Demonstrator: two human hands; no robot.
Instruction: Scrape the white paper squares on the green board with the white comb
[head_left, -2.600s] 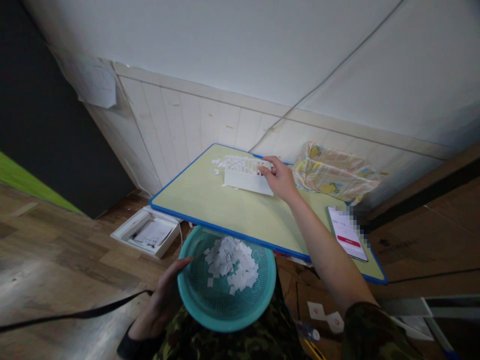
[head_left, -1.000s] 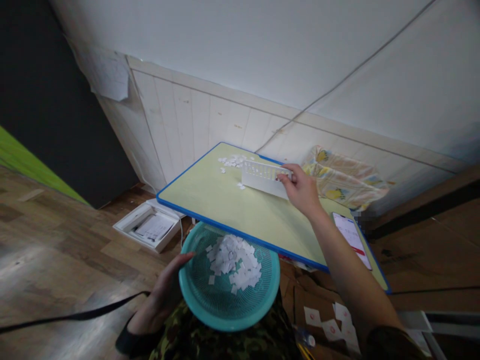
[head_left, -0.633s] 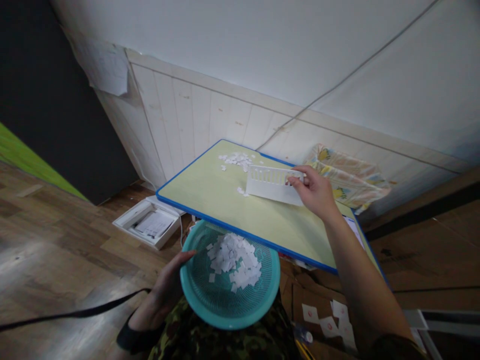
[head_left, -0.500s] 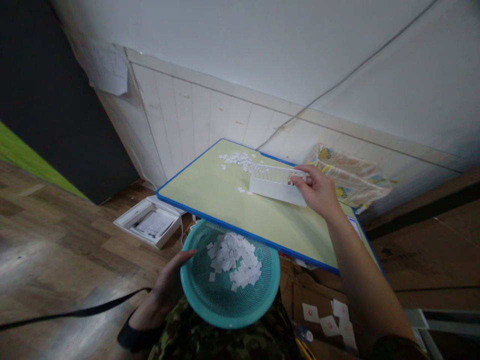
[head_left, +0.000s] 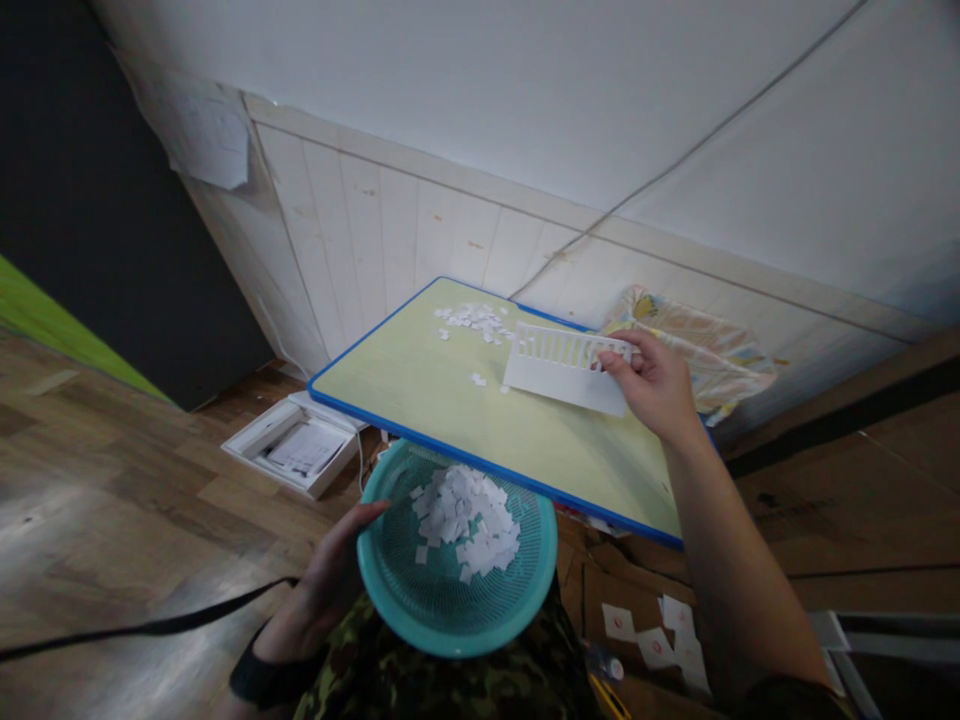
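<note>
My left hand grips the left rim of a round turquoise plastic basket, its thumb over the edge. Many small white paper pieces lie heaped inside it. Above the table, my right hand pinches the right end of a white slotted card, which has a row of slots along its upper part. A pile of small white scraps lies at the table's far left, behind the card. Two or so loose scraps rest nearer, left of the card.
The yellow-green table has a blue edge and stands against a white panelled wall. A cloth-lined basket is at the back right. An open white box sits on the floor at left. White cards lie on cardboard at lower right.
My right hand has moved the slotted card slightly right, showing more of the table and scraps at its left end. My left hand and the turquoise basket stay nearly the same.
</note>
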